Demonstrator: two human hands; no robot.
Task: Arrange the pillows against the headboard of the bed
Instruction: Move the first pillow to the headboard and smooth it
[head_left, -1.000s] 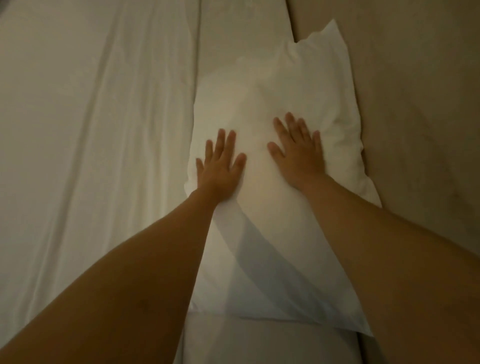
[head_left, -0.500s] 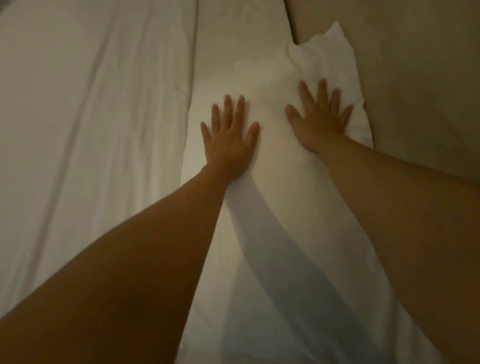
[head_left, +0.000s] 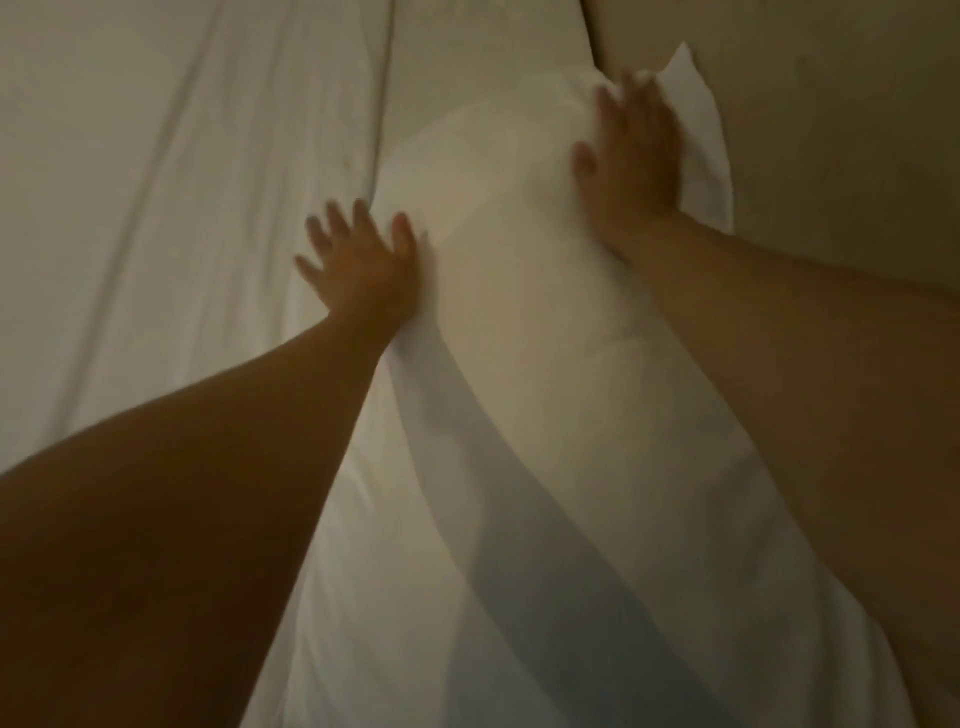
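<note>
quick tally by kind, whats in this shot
pillow: 1
hands: 2, left hand and right hand, both flat on the pillow
white sheet: 1
beige headboard: 1
total: 5

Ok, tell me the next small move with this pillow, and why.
Probably slide the left hand back fully onto the pillow and press its near-side edge flat. That hand sits at the pillow's edge, half over the sheet, while the right hand already lies flat on the far corner beside the headboard.
</note>
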